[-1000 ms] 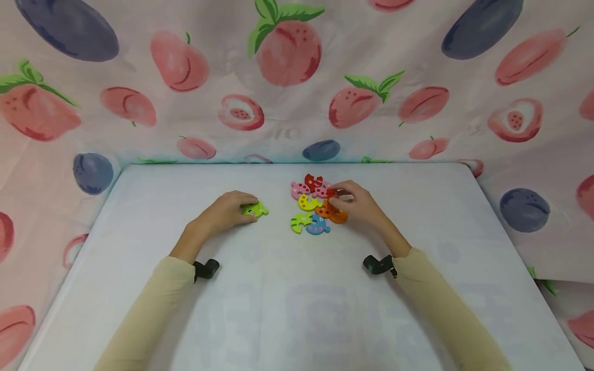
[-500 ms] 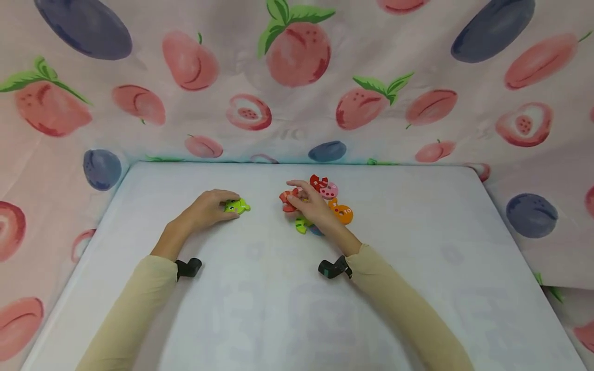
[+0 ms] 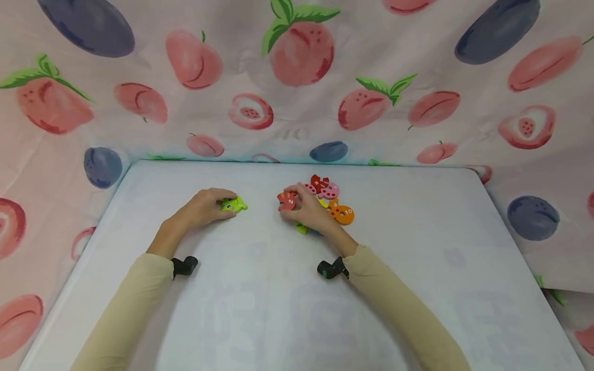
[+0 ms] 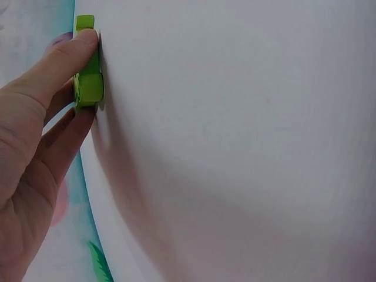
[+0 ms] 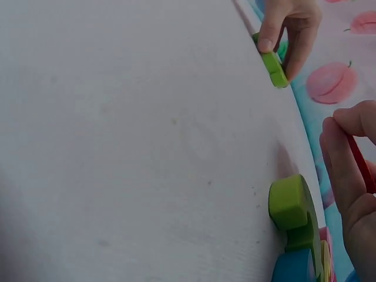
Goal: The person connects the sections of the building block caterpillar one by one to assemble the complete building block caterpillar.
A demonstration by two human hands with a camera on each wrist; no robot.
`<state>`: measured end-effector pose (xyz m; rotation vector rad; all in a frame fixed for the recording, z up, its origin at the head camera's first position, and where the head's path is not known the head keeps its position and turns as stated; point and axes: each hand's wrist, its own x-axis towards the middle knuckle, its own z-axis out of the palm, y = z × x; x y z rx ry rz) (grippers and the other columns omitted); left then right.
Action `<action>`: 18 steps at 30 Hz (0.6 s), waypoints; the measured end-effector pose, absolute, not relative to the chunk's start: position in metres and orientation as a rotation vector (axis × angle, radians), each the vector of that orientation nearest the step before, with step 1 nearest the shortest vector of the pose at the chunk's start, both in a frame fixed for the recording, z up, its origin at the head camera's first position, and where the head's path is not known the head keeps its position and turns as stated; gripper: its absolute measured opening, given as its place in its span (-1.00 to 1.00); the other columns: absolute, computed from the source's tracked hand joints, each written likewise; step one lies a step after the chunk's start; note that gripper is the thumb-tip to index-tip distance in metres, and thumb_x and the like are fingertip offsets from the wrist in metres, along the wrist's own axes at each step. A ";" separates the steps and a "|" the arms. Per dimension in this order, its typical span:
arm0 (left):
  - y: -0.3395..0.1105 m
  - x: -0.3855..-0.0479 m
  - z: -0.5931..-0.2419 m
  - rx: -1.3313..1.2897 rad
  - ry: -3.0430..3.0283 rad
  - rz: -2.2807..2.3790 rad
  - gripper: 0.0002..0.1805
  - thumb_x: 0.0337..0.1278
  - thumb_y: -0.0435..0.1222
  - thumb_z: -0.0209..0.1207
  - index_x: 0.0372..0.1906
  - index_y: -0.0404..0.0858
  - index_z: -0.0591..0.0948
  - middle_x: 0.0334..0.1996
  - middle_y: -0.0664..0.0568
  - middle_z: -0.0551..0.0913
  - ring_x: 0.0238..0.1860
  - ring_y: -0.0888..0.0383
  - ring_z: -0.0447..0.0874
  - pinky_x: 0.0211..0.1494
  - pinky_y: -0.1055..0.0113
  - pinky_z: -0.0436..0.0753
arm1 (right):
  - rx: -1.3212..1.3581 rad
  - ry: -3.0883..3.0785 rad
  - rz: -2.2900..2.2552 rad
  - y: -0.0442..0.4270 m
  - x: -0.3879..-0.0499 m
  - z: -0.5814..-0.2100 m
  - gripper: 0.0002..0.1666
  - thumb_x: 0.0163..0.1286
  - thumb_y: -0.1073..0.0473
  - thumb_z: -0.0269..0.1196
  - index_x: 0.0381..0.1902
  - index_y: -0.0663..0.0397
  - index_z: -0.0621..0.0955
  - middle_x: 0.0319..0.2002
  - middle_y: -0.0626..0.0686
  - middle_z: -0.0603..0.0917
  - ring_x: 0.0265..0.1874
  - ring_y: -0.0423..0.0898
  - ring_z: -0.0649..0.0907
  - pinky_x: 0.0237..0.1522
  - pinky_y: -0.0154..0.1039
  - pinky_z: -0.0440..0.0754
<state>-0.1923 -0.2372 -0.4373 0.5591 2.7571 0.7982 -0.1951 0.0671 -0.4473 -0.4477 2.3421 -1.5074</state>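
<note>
On the left half of the white table, my left hand (image 3: pixel 203 208) pinches a bright green puzzle piece (image 3: pixel 234 204) with a face on it. The left wrist view shows this green piece (image 4: pixel 90 89) on edge between thumb and fingers. My right hand (image 3: pixel 312 210) pinches a red puzzle piece (image 3: pixel 286 201) marked with a 2, face toward the head camera. It is off the table, between the left hand's piece and the loose pieces. Part of the pile lies hidden behind the right hand. In the right wrist view only the red piece's edge (image 5: pixel 360 161) shows between the fingers.
Beyond and beside the right hand lie a second red piece (image 3: pixel 319 183), a pink dotted piece (image 3: pixel 331 191) and an orange piece (image 3: pixel 343 214) marked 10. A striped green piece (image 3: pixel 301 228) pokes out below that hand. Fruit-print cloth (image 3: pixel 297 134) rises behind the table.
My right hand has moved left from the pile with the red piece, which has turned so that its 2 shows. The left hand has shifted slightly left with the green piece. The head view has shifted a little.
</note>
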 end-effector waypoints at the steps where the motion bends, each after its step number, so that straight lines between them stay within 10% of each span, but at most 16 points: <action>1: -0.239 -0.192 -0.437 0.555 2.756 0.791 -0.46 0.07 -0.19 0.37 0.19 -0.23 0.58 0.18 -0.14 0.60 0.18 -0.06 0.52 0.25 0.00 0.52 | -0.463 2.395 -1.464 0.066 -0.195 -0.448 -0.31 0.19 0.18 0.41 0.25 0.15 0.41 0.42 0.21 0.29 0.49 0.10 0.23 0.35 -0.01 0.44; 9: -0.255 -0.192 -0.438 0.518 2.758 0.771 -0.47 0.12 -0.23 0.33 0.22 -0.23 0.54 0.22 -0.16 0.55 0.18 -0.07 0.51 0.30 -0.03 0.48 | -0.697 2.631 -1.109 0.056 -0.197 -0.454 -0.32 0.13 -0.09 0.44 0.15 0.07 0.53 0.04 0.05 0.60 -0.04 -0.05 0.55 0.01 -0.20 0.61; 18: -0.270 -0.194 -0.439 0.525 2.732 0.781 -0.42 0.18 -0.22 0.29 0.31 -0.23 0.46 0.33 -0.19 0.44 0.36 -0.14 0.36 0.42 -0.07 0.35 | -0.701 2.646 -1.178 0.031 -0.194 -0.455 -0.31 0.23 -0.12 0.36 0.24 0.09 0.52 0.01 0.10 0.58 -0.13 -0.06 0.53 -0.12 -0.28 0.57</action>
